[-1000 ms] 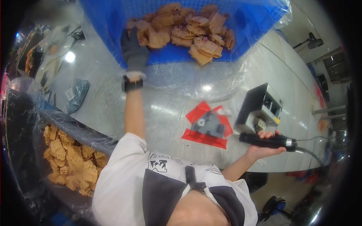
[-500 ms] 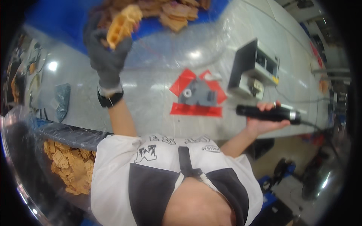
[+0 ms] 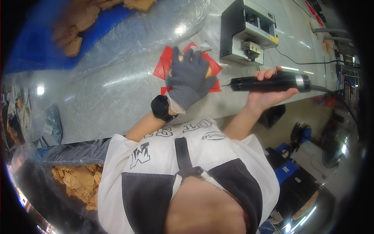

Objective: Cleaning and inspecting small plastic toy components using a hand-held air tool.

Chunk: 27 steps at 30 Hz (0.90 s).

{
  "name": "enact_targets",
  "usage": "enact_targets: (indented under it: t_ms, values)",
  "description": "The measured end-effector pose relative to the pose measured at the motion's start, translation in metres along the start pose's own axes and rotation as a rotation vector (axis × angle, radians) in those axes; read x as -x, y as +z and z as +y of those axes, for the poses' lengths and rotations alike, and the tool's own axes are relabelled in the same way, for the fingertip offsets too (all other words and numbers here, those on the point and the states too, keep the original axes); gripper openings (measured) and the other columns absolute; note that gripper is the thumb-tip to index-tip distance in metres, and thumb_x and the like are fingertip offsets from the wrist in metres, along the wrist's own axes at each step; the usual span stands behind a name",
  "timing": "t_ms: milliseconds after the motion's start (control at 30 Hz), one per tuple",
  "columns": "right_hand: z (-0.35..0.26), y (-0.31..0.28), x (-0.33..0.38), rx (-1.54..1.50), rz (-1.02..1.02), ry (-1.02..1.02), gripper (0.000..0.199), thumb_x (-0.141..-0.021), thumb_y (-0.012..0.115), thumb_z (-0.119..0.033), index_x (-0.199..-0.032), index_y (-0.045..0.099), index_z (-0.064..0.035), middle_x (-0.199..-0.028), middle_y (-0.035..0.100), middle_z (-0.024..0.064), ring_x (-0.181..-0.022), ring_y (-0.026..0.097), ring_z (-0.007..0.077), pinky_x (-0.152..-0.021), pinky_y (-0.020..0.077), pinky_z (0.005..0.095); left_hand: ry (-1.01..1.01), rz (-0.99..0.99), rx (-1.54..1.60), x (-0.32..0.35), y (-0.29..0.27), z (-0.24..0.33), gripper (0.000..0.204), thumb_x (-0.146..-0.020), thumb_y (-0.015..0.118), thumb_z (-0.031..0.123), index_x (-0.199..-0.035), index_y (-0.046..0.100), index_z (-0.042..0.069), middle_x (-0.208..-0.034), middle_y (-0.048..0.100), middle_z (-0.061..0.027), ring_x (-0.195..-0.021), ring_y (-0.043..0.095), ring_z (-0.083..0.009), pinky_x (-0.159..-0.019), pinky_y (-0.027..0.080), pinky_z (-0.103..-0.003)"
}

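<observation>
My left hand, in a grey knit glove, lies over a grey fixture on the table. Its fingers are curved over an orange plastic part, which shows only in small patches at the glove's edges; most of the part and fixture is hidden. Red tape surrounds the fixture on the tabletop. To the right, my bare right hand is wrapped around a black electric screwdriver held level, its thin bit pointing left, close to the glove but apart from it. A cable runs from its right end.
A black-and-white benchtop device stands beyond the screwdriver. Orange parts lie on a blue sheet at the far left, beside clear plastic film. Near left, a lined bin holds more orange parts. A blue-grey bag lies on the table.
My left hand has come from the blue sheet with the orange part, down and right onto the fixture. My right hand still grips the screwdriver. The view has shifted.
</observation>
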State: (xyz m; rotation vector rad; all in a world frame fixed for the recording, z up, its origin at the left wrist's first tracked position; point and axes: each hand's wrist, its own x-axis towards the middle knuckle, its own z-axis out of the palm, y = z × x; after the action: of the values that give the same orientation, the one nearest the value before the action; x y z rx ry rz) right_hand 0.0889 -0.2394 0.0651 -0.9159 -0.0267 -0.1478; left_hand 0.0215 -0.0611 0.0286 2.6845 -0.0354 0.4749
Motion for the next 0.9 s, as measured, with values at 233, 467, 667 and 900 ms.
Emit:
enact_targets:
  t_ms: [233, 467, 667, 900]
  values:
    - [-0.005, -0.004, -0.002, 0.037, 0.134, -0.034, 0.079, -0.066, 0.04, -0.078, -0.093, 0.051, -0.005, -0.057, 0.049, 0.0055, -0.047, 0.044, 0.018, -0.048, 0.0347, 0.0303, 0.061, -0.239, 0.239, 0.007, -0.019, -0.038, 0.042, -0.058, 0.07, 0.027, -0.093, 0.053, 0.013, -0.115, 0.047, -0.0115, -0.105, 0.045, -0.0297, -0.087, 0.037, -0.038]
    - [-0.006, -0.013, -0.006, 0.047, 0.157, -0.058, 0.077, -0.068, 0.039, -0.077, -0.092, 0.051, -0.005, -0.057, 0.049, 0.0054, -0.047, 0.044, 0.0182, -0.05, 0.0354, 0.0309, -0.017, -0.27, 0.152, 0.006, -0.027, -0.032, 0.046, -0.057, 0.07, 0.03, -0.099, 0.055, 0.018, -0.114, 0.047, -0.011, -0.103, 0.044, -0.0299, -0.085, 0.038, -0.039]
    - [-0.01, -0.021, -0.013, 0.071, 0.182, -0.117, 0.077, -0.069, 0.037, -0.076, -0.092, 0.051, -0.004, -0.057, 0.05, 0.0061, -0.047, 0.043, 0.0183, -0.049, 0.0361, 0.0314, 0.004, -0.163, 0.232, 0.016, -0.01, -0.048, 0.049, -0.06, 0.068, 0.037, -0.104, 0.056, 0.017, -0.122, 0.042, -0.0136, -0.111, 0.036, -0.0356, -0.095, 0.027, -0.046]
    - [-0.021, 0.002, -0.056, 0.252, 0.039, -0.556, 0.088, -0.064, 0.03, -0.083, -0.094, 0.047, -0.0027, -0.05, 0.048, 0.0063, -0.043, 0.045, 0.0167, -0.043, 0.0397, 0.0281, 0.057, -0.114, 0.39, 0.02, -0.005, -0.059, 0.034, -0.072, 0.061, 0.023, -0.103, 0.057, 0.011, -0.126, 0.041, -0.0154, -0.117, 0.033, -0.0349, -0.101, 0.023, -0.042]
